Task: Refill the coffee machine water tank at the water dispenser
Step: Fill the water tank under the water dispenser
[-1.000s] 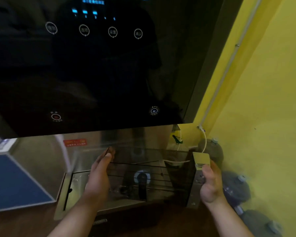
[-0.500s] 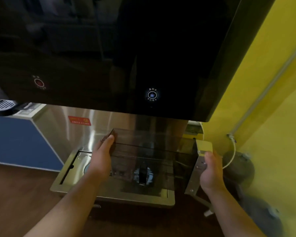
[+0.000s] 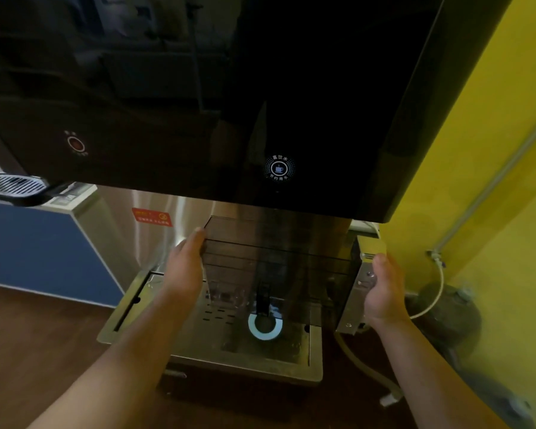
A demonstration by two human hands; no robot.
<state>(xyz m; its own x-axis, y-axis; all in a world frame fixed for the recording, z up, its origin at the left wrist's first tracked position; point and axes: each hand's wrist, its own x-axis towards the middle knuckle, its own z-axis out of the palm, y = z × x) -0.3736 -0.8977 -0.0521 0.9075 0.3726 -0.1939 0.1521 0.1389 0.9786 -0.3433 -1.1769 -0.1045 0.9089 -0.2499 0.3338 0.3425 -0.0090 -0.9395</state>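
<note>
Since 0.5 s ago the 2 hands have carried the smoky, see-through rectangular plastic water tank [image 3: 279, 267] slightly lower and deeper under the black glass-fronted water dispenser [image 3: 260, 88], whose lower edge now fills more of the view. The left hand [image 3: 184, 270] presses flat against the tank's 9 o'clock end, fingers extended along the wall; the right hand [image 3: 381, 289] curls around the pale metal-faced end [image 3: 358, 289] at 3 o'clock, thumb on top. Both grasp the tank, which hangs just above the brushed steel drip tray [image 3: 130, 308]. Its long axis runs 9 to 3 o'clock, the open top facing up toward the dispenser's underside.

What matters next, I judge, is the outlet: the lit blue cup button [image 3: 279, 168] sits at 12 o'clock above the tank's middle (the nozzle itself is hidden). A glowing ring [image 3: 265, 326] shows through the tank's floor. Neither hand is free for the button; the right is nearer.

Room is tight: a blue cabinet [image 3: 37, 243] at 9 o'clock, a yellow wall [image 3: 492, 212] and a dark jug [image 3: 449, 311] at 3 o'clock, dark wood floor [image 3: 28, 351] below.
</note>
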